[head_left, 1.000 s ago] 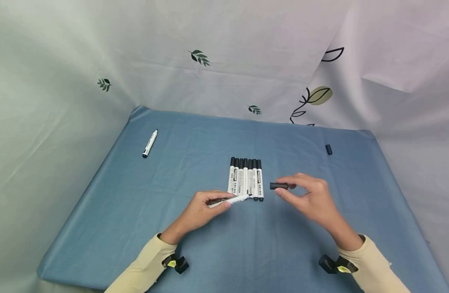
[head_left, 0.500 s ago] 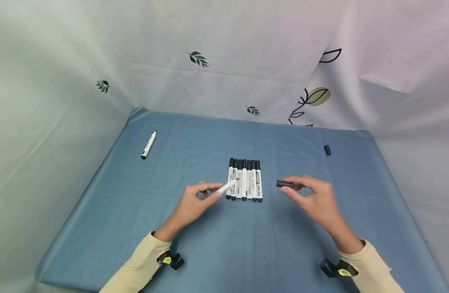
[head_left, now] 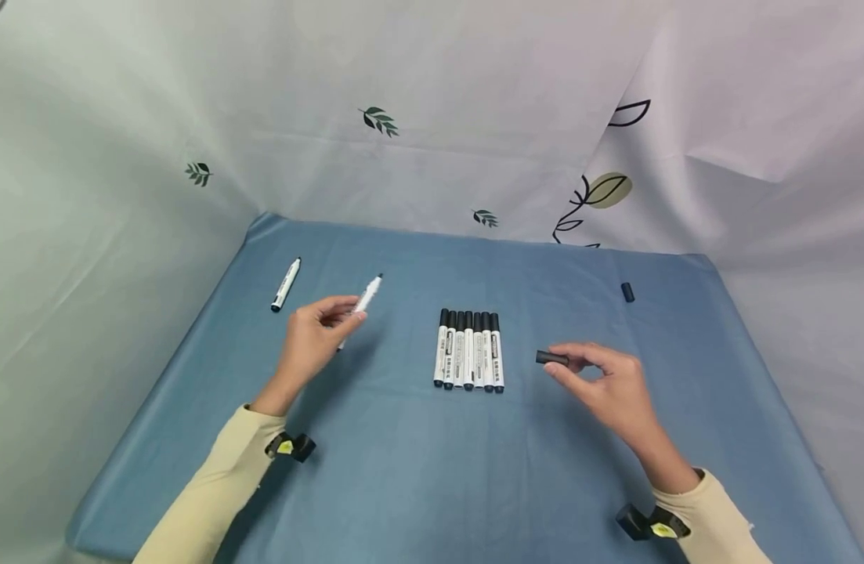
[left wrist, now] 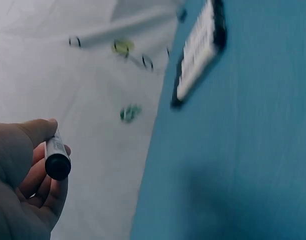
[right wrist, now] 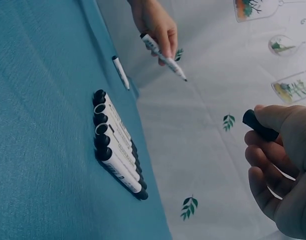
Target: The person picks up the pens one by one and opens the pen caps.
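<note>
My left hand [head_left: 312, 341] pinches an uncapped white marker [head_left: 369, 293], its dark tip pointing up and away over the left half of the table. In the left wrist view the marker's black end [left wrist: 58, 166] faces the camera between thumb and fingers. On the right, my right hand [head_left: 604, 380] holds a black marker cap [head_left: 552, 358] between thumb and forefinger, above the cloth. A row of several capped white markers [head_left: 468, 352] lies side by side between the hands, black caps toward the back.
Another uncapped marker [head_left: 286, 285] lies at the back left of the blue cloth [head_left: 417, 470]. A loose black cap [head_left: 627, 292] lies at the back right. A pale curtain with leaf prints [head_left: 417, 180] hangs behind the table.
My left hand has carried the marker left and away from the row, turning its tip upward. My right hand, still holding the cap, has shifted slightly right.
</note>
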Tool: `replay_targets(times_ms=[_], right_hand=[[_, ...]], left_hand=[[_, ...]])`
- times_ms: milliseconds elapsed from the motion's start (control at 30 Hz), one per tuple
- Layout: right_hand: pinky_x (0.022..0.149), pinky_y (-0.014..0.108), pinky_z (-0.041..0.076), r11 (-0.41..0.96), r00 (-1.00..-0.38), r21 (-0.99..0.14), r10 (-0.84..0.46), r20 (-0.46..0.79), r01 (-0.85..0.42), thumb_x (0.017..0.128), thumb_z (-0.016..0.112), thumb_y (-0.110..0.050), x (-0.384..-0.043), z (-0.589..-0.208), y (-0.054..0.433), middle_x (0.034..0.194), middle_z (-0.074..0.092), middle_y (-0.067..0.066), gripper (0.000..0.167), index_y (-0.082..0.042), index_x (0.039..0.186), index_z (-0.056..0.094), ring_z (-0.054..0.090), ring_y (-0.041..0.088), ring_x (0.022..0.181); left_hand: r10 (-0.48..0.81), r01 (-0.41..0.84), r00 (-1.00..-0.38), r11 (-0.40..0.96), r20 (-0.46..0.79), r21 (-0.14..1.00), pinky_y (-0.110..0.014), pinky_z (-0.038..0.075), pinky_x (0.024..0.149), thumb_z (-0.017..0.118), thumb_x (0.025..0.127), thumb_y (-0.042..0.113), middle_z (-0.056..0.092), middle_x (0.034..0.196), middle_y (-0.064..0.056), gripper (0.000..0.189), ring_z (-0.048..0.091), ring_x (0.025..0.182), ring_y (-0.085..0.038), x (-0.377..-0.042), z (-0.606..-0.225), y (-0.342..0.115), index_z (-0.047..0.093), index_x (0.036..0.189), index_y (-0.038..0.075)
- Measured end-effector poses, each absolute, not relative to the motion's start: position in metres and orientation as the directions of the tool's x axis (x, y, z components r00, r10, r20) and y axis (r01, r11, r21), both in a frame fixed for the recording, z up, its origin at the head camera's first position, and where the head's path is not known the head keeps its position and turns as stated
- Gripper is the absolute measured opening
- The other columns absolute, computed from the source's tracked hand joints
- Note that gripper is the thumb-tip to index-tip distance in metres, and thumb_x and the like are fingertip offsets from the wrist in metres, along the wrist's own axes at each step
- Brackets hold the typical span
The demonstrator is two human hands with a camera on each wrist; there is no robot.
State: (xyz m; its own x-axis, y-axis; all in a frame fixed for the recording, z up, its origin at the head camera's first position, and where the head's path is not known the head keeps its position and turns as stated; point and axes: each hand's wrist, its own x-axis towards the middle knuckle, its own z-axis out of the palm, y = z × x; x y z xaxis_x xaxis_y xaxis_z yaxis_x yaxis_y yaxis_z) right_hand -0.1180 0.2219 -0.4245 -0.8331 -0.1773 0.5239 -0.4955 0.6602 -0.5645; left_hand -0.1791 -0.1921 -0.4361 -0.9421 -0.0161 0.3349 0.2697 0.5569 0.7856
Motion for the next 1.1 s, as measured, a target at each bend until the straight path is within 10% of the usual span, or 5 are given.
replay_targets(times_ms=[333,1100], right_hand=[[0.061,0.018,0.04,0.672,-0.846,-0.575,-0.152,0.511,-0.467,0.078,0.088,-0.005,-0.114,-0.429,0.225,0.079,0.07,-0.006,0.026,-0.014,0.101,0.082,0.061,0.009,0.073],[0.056,0.022,0.039,0.676,-0.871,-0.6,-0.131,0.474,-0.428,0.081,0.088,-0.01,-0.109,-0.433,0.226,0.08,0.071,-0.007,0.023,-0.017,0.101,0.082,0.06,0.005,0.073]], left_hand=[[-0.069,0.167,-0.943,0.747,0.325,0.643,-0.048,0.058,0.069,0.075,0.095,0.019,0.075,0.109,-0.021,0.033,0.072,0.09,-0.034,-0.215,-0.439,-0.239,0.072,0.122,0.0],[-0.241,-0.026,-0.92,0.824,0.309,0.566,-0.058,0.046,0.087,0.064,0.097,0.014,0.073,0.107,-0.025,0.028,0.068,0.088,-0.042,-0.262,-0.463,-0.279,0.073,0.116,-0.005]])
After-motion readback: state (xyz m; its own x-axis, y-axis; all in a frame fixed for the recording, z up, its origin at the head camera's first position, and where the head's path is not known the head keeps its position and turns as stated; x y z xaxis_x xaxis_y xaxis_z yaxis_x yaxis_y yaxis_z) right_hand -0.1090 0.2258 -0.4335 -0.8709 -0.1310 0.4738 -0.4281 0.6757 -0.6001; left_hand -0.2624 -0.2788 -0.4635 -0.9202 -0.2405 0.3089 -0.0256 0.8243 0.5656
